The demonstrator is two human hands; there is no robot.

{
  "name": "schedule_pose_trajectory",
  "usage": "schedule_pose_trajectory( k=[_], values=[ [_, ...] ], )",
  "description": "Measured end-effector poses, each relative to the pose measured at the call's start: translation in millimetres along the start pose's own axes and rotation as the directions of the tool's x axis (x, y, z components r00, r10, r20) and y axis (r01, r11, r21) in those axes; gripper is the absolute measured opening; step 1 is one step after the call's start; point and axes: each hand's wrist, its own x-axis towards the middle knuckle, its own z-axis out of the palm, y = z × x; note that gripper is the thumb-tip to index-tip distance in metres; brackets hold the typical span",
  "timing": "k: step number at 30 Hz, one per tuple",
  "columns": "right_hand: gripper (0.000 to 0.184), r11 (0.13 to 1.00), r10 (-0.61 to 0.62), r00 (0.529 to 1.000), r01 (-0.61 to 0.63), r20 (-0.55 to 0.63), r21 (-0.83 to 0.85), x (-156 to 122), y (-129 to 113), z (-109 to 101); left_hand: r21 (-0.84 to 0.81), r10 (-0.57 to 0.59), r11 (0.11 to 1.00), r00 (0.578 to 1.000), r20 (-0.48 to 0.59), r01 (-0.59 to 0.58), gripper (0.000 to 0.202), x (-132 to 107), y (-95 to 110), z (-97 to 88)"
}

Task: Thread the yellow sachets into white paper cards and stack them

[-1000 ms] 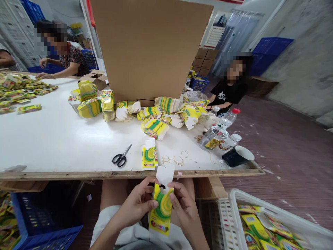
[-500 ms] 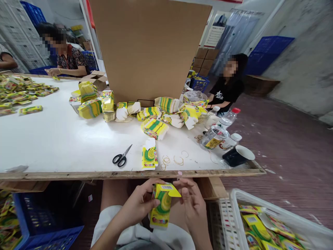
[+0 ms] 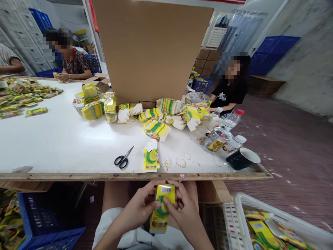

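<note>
Over my lap, below the table edge, a small yellow and green box [image 3: 161, 217] is held between both hands, its barcode end tilted up. My left hand [image 3: 142, 205] grips its left side, thumb on the front. My right hand [image 3: 183, 203] closes on the right side, thumb pressed on the printed face; its fingertips behind the box are hidden. Just beyond, a flat unfolded yellow carton [image 3: 151, 158] lies on the table. Black-handled scissors [image 3: 123, 159] rest left of it, and several rubber bands [image 3: 168, 162] lie to its right.
Carton stacks [image 3: 157, 130] line the white table [image 3: 65, 146] before a large cardboard panel [image 3: 156, 52]. Bottles and a dark cup [image 3: 241, 159] stand at the right corner. A white crate [image 3: 238, 208] and a blue crate [image 3: 49, 211] flank me. Co-workers sit across the table.
The box's yellow end flap, which stuck out to the right, is now folded down. My right hand has moved left onto the box and closed on it.
</note>
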Motion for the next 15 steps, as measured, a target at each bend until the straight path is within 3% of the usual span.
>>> schedule_pose_trajectory(
  k=[6,11,15],
  values=[
    [0.040,0.999,0.016,0.996,-0.013,-0.089,0.032,1,-6,1,0.042,0.033,0.999,0.998,-0.045,-0.031,0.048,1,5,2.0],
    [0.034,0.981,-0.074,0.994,0.088,-0.086,0.171,1,-13,-8,-0.188,-0.031,0.982,0.998,-0.054,0.021,0.050,4,8,3.0],
    [0.027,0.961,-0.051,0.981,0.099,-0.185,0.257,-3,-7,-9,-0.229,-0.003,0.973,0.999,-0.033,-0.005,0.045,9,0,20.3]
  ],
)
